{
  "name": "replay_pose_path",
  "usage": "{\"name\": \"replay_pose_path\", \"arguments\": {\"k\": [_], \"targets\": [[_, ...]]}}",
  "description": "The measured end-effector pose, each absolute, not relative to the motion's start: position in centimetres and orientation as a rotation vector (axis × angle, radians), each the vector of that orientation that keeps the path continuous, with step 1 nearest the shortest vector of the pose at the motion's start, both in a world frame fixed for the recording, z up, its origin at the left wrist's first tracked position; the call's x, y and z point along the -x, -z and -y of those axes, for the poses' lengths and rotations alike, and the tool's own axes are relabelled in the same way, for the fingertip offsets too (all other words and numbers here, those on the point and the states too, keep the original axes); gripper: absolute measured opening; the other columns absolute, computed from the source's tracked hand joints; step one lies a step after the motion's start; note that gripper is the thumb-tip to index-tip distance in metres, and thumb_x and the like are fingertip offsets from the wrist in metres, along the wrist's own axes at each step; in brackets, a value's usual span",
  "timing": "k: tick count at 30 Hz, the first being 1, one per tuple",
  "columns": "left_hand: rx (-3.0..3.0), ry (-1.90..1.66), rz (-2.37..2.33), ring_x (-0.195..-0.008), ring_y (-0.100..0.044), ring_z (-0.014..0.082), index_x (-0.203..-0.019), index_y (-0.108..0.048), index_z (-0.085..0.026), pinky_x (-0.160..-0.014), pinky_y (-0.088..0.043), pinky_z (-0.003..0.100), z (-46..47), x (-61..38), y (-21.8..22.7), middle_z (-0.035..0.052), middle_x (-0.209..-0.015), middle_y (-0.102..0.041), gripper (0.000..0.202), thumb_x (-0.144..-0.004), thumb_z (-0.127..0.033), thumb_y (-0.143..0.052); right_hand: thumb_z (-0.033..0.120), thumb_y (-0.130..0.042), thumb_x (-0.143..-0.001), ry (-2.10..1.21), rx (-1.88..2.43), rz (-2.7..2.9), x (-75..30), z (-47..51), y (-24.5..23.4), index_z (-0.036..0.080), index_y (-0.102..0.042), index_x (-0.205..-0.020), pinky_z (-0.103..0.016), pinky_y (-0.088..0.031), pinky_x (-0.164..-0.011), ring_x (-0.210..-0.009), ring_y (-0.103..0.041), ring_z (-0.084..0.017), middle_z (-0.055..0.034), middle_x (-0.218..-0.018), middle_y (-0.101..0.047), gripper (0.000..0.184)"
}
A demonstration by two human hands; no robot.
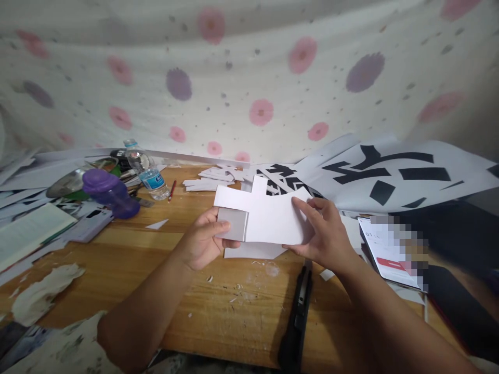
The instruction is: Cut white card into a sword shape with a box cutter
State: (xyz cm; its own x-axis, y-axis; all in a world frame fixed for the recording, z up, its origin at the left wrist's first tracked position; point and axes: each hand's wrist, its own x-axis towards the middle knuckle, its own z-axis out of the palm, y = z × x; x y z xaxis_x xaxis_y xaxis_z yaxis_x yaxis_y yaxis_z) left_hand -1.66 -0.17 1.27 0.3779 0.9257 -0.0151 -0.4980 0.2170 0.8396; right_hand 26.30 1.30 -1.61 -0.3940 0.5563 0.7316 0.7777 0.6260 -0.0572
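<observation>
- Far left of the desk [128, 254]: we've got a lined book [35, 236], with crumpled paper [44, 293] nearer us. Metal bowl [70, 183] behind.
- Purple container [111, 192] next, then a water bottle [154, 179]. Both sit well apart from the handwork; we don't see them blocking anything.
- Triangular scrap [157, 225] lies in front of the bottle, red pencil [172, 190] beside it.
- Our left hand [208, 236] pinches the grey panel [234, 226], thumb on its face, fingers behind.
- Behind: loose white strips [208, 182], piled.
- Middle: white cut-out [275, 221], held up above the desk between our hands. Done as far as we see: outline has an upright tab and a curved top edge; grey panel sits at its lower left. We can't tell if they're bonded, or how much is left.
- Crumbs and shavings on the desk below; we'd judge cutting has happened here.
- Utility knife [298, 317] lies toward us, tip close under the right hand. Likeliest obstacle; can't tell if the blade is out.
- Our right hand [317, 228] grips the cut-out's right end, index on top, thumb below.
- Right: black-patterned sheet [384, 174] behind, phone [384, 254] nearer.
</observation>
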Motion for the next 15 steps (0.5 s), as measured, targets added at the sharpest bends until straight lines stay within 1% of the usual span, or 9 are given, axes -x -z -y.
{"name": "replay_pose_path", "arguments": {"k": [4,7,11,15], "targets": [[-0.796,-1.093,-0.494,-0.071,-0.069,0.012,-0.1,-0.064,-0.019,-0.053,-0.057,0.017,0.2,0.7,-0.2,0.0003,-0.089,-0.072,0.03,-0.072,-0.014,-0.076,0.06,-0.071,-0.069,0.351,1.011,2.09,-26.4,-1.3,1.6,0.026,-0.036,-0.145,-0.05,-0.048,-0.082,-0.1,-0.05,-0.032,-0.0123,-0.113,-0.043,0.09],[-0.754,-1.091,-0.451,-0.067,-0.068,0.01,-0.102,-0.064,-0.019,-0.051,-0.056,0.013,0.3,0.4,0.5,-0.0007,-0.087,-0.071,0.034,-0.072,-0.015,-0.078,0.061,-0.071,-0.069,0.312,0.995,2.088,-26.3,-1.3,1.7,0.028,-0.035,-0.145,-0.051,-0.049,-0.083,-0.101,-0.051,-0.032,-0.0119,-0.114,-0.043,0.09],[-0.732,-1.095,-0.427,-0.066,-0.068,0.0091,-0.103,-0.065,-0.018,-0.05,-0.056,0.012,0.5,0.4,0.8,-0.0011,-0.086,-0.071,0.035,-0.071,-0.016,-0.079,0.06,-0.071,-0.07,0.234,0.983,2.087,-26.1,-1.1,1.6,0.031,-0.033,-0.146,-0.052,-0.048,-0.084,-0.102,-0.05,-0.033,-0.0114,-0.115,-0.042,0.09],[-0.731,-1.111,-0.385,-0.067,-0.069,0.0093,-0.102,-0.067,-0.018,-0.052,-0.057,0.013,0.8,0.4,0.9,-0.0014,-0.085,-0.073,0.033,-0.072,-0.016,-0.079,0.06,-0.071,-0.071,0.168,0.976,2.096,-26.0,-1.0,1.5,0.032,-0.033,-0.146,-0.054,-0.047,-0.085,-0.103,-0.05,-0.034,-0.0113,-0.114,-0.041,0.089]]}}
